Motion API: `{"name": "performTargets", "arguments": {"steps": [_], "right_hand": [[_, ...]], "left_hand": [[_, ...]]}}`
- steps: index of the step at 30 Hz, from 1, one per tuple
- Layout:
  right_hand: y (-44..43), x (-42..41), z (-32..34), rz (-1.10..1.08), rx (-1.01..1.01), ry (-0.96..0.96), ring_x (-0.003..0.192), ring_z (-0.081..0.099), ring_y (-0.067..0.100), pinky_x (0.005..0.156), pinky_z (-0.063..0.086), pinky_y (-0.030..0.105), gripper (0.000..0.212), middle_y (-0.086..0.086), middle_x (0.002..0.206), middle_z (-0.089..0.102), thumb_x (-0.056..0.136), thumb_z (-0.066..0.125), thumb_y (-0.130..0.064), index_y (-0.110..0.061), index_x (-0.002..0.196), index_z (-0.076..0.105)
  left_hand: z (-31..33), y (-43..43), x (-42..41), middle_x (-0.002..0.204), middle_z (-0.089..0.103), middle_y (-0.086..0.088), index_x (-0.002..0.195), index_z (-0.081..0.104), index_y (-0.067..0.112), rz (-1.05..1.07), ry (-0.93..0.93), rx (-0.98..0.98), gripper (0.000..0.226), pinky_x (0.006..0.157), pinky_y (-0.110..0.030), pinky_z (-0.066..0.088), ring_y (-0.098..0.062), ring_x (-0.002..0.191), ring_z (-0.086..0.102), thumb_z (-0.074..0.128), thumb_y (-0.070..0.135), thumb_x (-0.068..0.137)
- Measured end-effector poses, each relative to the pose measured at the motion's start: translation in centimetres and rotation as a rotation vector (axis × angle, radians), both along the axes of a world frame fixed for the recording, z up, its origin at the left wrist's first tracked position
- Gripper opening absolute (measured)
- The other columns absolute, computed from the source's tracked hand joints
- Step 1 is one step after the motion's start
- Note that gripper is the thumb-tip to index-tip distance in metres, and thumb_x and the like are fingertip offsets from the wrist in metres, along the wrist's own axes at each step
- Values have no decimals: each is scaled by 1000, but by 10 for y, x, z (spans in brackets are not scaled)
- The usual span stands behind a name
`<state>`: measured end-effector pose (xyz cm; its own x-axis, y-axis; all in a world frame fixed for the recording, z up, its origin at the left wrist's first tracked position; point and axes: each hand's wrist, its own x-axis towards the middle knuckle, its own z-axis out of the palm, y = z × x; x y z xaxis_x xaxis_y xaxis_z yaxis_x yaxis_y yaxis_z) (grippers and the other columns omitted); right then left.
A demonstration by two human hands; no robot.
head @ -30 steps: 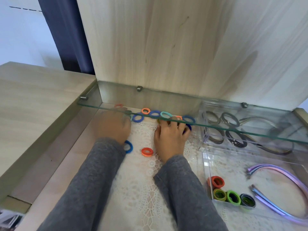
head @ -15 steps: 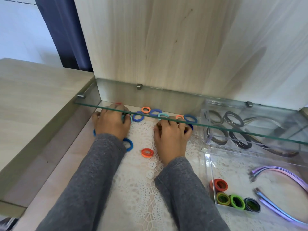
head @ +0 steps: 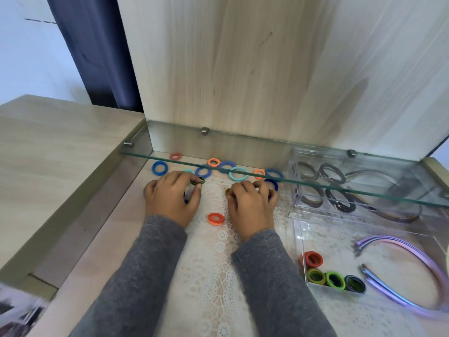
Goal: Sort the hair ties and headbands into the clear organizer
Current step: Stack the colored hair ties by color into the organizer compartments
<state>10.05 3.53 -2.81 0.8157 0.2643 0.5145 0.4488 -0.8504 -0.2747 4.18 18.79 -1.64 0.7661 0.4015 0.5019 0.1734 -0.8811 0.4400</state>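
Loose hair ties lie on the lace mat under the glass shelf: blue [head: 159, 168], red [head: 175, 156], orange [head: 213, 162], teal [head: 238, 173] and several more. My left hand [head: 172, 200] is curled and pinches a dark green hair tie [head: 197, 181]; a bit of blue shows under its palm. My right hand [head: 251, 207] is curled over the mat, with an olive hair tie [head: 228, 192] at its thumb and a dark blue tie [head: 271, 183] at its fingertips. An orange tie [head: 215, 218] lies between the hands. The clear organizer [head: 297, 242] stands to the right.
The organizer's near compartment holds red [head: 313, 259], olive, green [head: 335, 280] and dark ties plus purple headbands [head: 413, 256]. Its far compartment holds dark hair ties [head: 332, 175]. The glass shelf edge [head: 340, 188] crosses above the hands. A wooden ledge [head: 60, 147] rises at the left.
My left hand has drawn back over the blue tie that lay by its wrist and now pinches a green tie. The right hand has barely moved.
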Motion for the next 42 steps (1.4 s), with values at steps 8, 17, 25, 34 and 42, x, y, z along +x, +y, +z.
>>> {"name": "performTargets", "arguments": {"steps": [8, 17, 25, 34, 42], "right_hand": [[-21, -26, 3, 29, -47, -35, 91, 54, 27, 83, 21, 41, 6, -8, 85, 65, 81, 69, -28, -23, 80, 65], [-36, -41, 3, 62, -37, 9, 98, 49, 24, 85, 20, 39, 5, -12, 91, 65, 80, 69, -28, -27, 83, 64], [-37, -45, 6, 80, -40, 64, 106, 48, 26, 87, 18, 41, 6, -10, 97, 65, 84, 62, -27, -25, 87, 67], [-38, -45, 7, 92, -24, 88, 107, 47, 26, 88, 17, 40, 7, -10, 98, 65, 84, 62, -27, -25, 88, 67], [-35, -45, 9, 95, 54, 84, 110, 45, 24, 89, 19, 39, 7, -10, 102, 64, 86, 61, -26, -26, 92, 65]], "left_hand": [[-3, -31, -32, 93, 61, 18, 86, 60, 33, -227, -53, 36, 16, 80, -32, 38, -9, 90, 59, 50, 44, 80], [-8, -34, -37, 94, 60, 22, 87, 60, 35, -294, -47, 54, 11, 84, -36, 38, -3, 94, 55, 56, 43, 80], [-7, -34, -37, 90, 58, 23, 83, 57, 35, -277, -22, 53, 10, 84, -35, 38, -2, 91, 54, 56, 42, 77], [-6, -34, -37, 89, 57, 23, 85, 56, 35, -279, 48, 49, 15, 85, -32, 35, -4, 90, 55, 51, 46, 76], [-2, -35, -37, 102, 59, 19, 100, 59, 28, -235, 16, -78, 28, 91, -28, 33, -7, 98, 55, 44, 43, 81]]}}
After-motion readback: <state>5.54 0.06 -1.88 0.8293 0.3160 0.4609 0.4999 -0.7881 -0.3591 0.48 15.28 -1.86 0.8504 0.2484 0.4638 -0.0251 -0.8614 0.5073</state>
